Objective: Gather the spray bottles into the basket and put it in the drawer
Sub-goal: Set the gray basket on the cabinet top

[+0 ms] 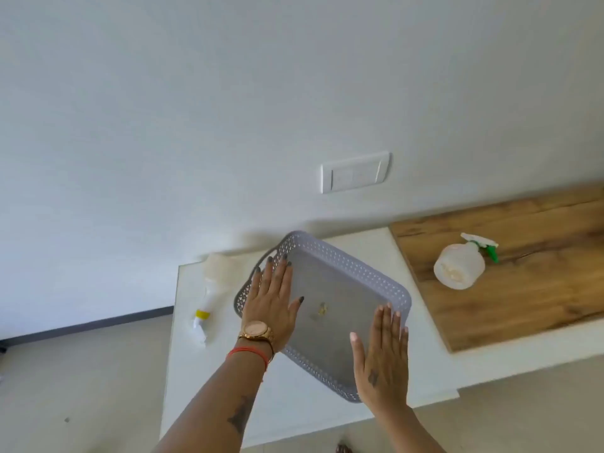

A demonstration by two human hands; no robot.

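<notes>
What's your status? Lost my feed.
Left hand and right hand open, flat over the basket. Basket empty. One spray bottle right, one bottle left. Nothing blocking.

The left hand covers the basket's left wall and handle. The right hand hides its near right corner. A small yellowish object inside is blurred, possibly a sticker. The wooden board is cut off at the right edge.

The grey basket looks like matt plastic with perforated walls. The two spray bottles, left and right, are translucent white plastic. The right one lies on a grained wooden board, beside a smooth white tabletop.
</notes>
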